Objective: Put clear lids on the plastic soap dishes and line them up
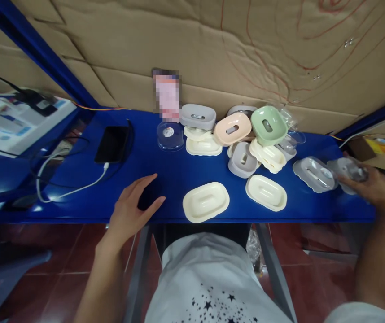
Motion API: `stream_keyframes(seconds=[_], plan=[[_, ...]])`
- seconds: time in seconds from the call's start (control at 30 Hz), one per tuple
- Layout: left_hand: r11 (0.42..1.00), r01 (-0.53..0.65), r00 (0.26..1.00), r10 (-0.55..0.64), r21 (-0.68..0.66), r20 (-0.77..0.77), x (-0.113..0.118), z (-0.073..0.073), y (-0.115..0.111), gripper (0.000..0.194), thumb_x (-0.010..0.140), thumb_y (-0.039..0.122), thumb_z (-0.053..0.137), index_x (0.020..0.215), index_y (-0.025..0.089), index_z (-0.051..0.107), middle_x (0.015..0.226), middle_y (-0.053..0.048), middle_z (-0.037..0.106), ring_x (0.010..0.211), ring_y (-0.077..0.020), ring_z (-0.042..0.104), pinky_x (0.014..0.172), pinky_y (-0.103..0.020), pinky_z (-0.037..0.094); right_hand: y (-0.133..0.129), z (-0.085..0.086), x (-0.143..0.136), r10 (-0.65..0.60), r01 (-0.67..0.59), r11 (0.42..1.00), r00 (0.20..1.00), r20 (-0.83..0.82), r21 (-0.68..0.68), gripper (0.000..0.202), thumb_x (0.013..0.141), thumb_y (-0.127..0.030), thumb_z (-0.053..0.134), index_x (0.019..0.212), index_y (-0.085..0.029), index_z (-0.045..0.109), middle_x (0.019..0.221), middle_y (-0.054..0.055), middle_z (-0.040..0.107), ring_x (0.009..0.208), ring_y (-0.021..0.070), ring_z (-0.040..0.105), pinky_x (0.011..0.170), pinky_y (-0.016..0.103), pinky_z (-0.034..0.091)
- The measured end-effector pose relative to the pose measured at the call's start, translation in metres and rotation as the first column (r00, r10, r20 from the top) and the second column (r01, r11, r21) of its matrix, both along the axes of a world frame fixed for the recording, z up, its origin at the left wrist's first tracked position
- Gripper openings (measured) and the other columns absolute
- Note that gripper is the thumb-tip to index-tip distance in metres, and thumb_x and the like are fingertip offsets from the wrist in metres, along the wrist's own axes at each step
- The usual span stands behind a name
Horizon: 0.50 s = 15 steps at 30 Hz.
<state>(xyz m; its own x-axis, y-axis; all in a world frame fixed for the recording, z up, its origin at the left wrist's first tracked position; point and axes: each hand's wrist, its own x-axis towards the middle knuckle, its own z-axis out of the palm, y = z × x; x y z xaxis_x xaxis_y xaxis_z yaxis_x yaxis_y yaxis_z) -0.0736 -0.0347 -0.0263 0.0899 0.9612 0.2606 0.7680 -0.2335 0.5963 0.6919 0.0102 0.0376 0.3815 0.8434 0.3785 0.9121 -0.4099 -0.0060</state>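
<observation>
My right hand [369,185] is at the right end of the blue table, its fingers closed around a grey soap box [345,169] with a clear lid. Just left of it lies another lidded grey soap box [315,174]. My left hand [133,204] hovers near the front edge, fingers apart and holding nothing. Between the hands lie two cream trays, one oval [206,202] nearer the left hand and another [266,193] to its right. Behind them are piled a green soap dish [269,125], a peach soap dish [233,129], a grey soap dish [242,160] and several cream pieces.
A clear lid [170,136] lies at the back, beside a stacked grey dish [198,116]. On the left are a black phone [111,144] with a white cable and a white power strip [27,125]. A cardboard wall [128,49] stands behind the table [165,166].
</observation>
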Motion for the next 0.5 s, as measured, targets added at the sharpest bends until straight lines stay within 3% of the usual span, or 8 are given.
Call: stream_keyframes(seconds=[0.1,0.2,0.3,0.33,0.4,0.43,0.5], plan=[[1.0,-0.012,1.0,0.012,0.011,-0.011,0.0,0.0,0.0,0.057,0.103,0.062,0.062,0.152,0.033,0.059,0.149,-0.007,0.067,0.14,-0.0355,0.063,0.12,-0.059,0.05,0.005,-0.021,0.014,-0.083,0.061,0.989,0.983,-0.166,-0.137,0.093,0.073,-0.071,0.09,0.134,-0.002,0.073,0.119,0.037,0.07,0.098,0.0379,0.071,0.076,0.051,0.046],[0.999,0.012,1.0,-0.011,0.05,-0.015,0.004,0.001,-0.003,0.051,0.105,0.055,0.062,0.151,0.033,0.06,0.149,-0.008,0.067,0.138,-0.0331,0.064,0.119,-0.056,0.052,0.005,-0.018,0.012,-0.09,0.05,0.983,0.969,-0.23,-0.175,0.103,0.087,-0.071,0.078,0.156,0.002,0.057,0.14,0.044,0.06,0.131,0.0444,0.063,0.089,0.055,0.048],[0.987,0.114,0.991,-0.105,0.115,-0.084,0.021,0.002,-0.015,0.048,0.107,0.049,0.063,0.152,0.032,0.058,0.151,-0.01,0.064,0.139,-0.0332,0.063,0.119,-0.057,0.051,-0.006,-0.001,-0.014,-0.039,0.048,0.998,0.985,-0.168,0.049,0.094,0.102,-0.073,0.053,0.159,0.002,0.054,0.148,0.044,0.056,0.146,0.0445,0.055,0.1,0.06,0.047],[0.976,0.171,0.98,-0.155,0.133,-0.124,0.03,0.002,-0.02,0.05,0.106,0.05,0.064,0.152,0.032,0.057,0.153,-0.012,0.062,0.14,-0.0343,0.062,0.12,-0.059,0.049,-0.012,0.003,-0.034,0.005,0.014,0.985,0.994,-0.111,0.174,0.09,0.105,-0.071,0.049,0.157,0.002,0.056,0.147,0.043,0.058,0.145,0.0444,0.055,0.103,0.061,0.046],[0.945,0.294,0.942,-0.262,0.143,-0.21,0.051,0.002,-0.03,0.055,0.102,0.052,0.07,0.153,0.033,0.056,0.157,-0.014,0.059,0.144,-0.0365,0.059,0.124,-0.064,0.044,-0.026,0.006,-0.095,0.192,-0.173,0.912,0.981,-0.014,0.371,0.075,0.107,-0.065,0.047,0.152,-0.007,0.064,0.138,0.036,0.067,0.138,0.0421,0.063,0.106,0.06,0.048],[0.929,0.344,0.921,-0.305,0.135,-0.244,0.061,0.002,-0.034,0.056,0.101,0.052,0.072,0.152,0.033,0.057,0.159,-0.014,0.058,0.145,-0.0367,0.058,0.125,-0.065,0.041,-0.035,0.003,-0.133,0.348,-0.321,0.872,0.937,-0.008,0.369,0.062,0.109,-0.06,0.048,0.149,-0.016,0.067,0.132,0.03,0.073,0.13,0.0386,0.068,0.103,0.056,0.052],[0.91,0.392,0.895,-0.345,0.131,-0.282,0.076,0.003,-0.038,0.051,0.101,0.046,0.073,0.149,0.032,0.059,0.158,-0.014,0.059,0.145,-0.0358,0.059,0.127,-0.065,0.039,-0.052,-0.009,-0.212,0.665,-0.649,0.746,0.741,-0.097,0.149,0.044,0.108,-0.049,0.057,0.147,-0.03,0.068,0.128,0.02,0.077,0.121,0.0343,0.073,0.103,0.053,0.056]])
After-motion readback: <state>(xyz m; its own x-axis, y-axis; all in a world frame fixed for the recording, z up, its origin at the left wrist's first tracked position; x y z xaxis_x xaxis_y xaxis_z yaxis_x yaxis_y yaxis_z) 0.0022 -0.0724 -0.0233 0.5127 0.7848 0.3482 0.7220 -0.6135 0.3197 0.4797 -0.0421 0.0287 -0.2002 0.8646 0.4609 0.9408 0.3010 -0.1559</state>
